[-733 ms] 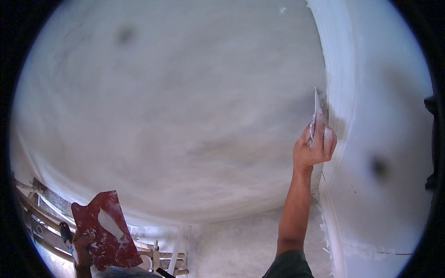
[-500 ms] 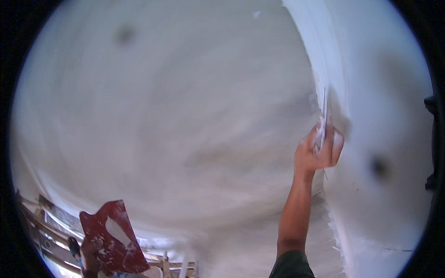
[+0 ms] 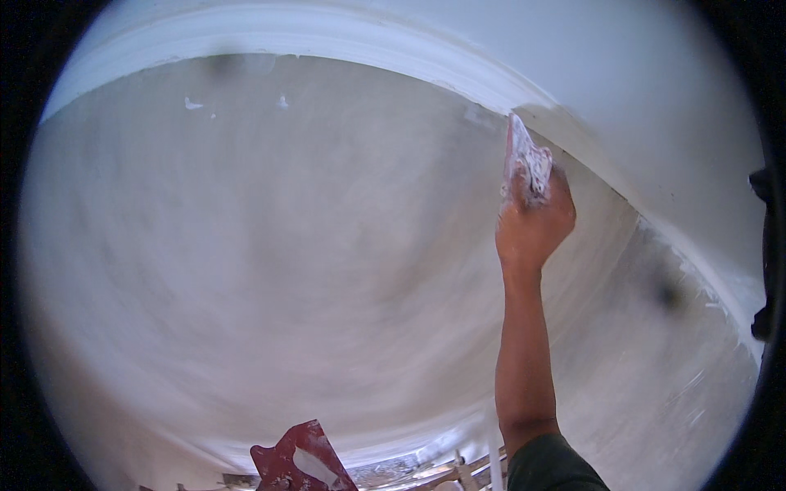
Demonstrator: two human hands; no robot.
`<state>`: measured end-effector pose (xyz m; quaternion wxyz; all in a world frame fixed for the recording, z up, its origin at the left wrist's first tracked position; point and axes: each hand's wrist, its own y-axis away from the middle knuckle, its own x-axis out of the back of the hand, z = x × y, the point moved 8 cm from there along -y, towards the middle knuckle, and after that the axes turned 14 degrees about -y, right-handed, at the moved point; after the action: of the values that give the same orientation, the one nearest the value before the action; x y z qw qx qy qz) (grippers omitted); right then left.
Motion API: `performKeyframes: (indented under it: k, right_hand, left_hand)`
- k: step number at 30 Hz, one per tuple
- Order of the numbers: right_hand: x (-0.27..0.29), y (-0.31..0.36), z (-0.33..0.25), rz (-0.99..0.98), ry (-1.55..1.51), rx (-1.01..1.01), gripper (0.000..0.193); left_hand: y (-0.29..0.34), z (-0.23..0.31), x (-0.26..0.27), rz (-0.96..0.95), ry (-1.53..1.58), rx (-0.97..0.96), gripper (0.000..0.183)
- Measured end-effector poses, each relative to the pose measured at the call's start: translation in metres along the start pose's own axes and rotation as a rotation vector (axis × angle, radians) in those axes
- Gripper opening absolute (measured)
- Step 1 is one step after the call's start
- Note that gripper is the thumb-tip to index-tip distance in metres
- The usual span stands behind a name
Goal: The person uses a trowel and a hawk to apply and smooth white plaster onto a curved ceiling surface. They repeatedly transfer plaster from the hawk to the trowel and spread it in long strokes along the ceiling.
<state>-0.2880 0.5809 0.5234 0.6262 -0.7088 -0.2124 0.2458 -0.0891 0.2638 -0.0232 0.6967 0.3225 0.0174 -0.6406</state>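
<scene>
My right hand (image 3: 536, 217) is closed around a putty spreader (image 3: 524, 155), a flat reddish blade thickly smeared with white putty. Its tip meets the line where the grey plastered wall (image 3: 327, 196) joins the pale ceiling (image 3: 639, 82). Low in the picture, a dark red putty board (image 3: 299, 458) shows its upper part, with a white patch of putty on its face. My left hand is out of sight below the lower edge, so its grip on the board does not show now.
A smooth white band (image 3: 327, 29) curves along the top of the wall. Small white putty spots (image 3: 193, 103) dot the grey surface. Below, beyond the board, are wooden rails (image 3: 463, 473) and a pale upright pole (image 3: 495, 446).
The view has turned, so the wall-ceiling line now arches across the top. The red board appears lower and further right; my left hand has dropped out of view. My right hand still grips the spreader.
</scene>
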Motion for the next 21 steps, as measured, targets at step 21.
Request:
performKeyframes:
  k: [21]
  right_hand:
    - [0.001,-0.003,-0.039,0.190,0.201,-0.122,0.014]
  left_hand:
    - [0.084,0.035,0.140,0.146,-0.129,0.132,0.039]
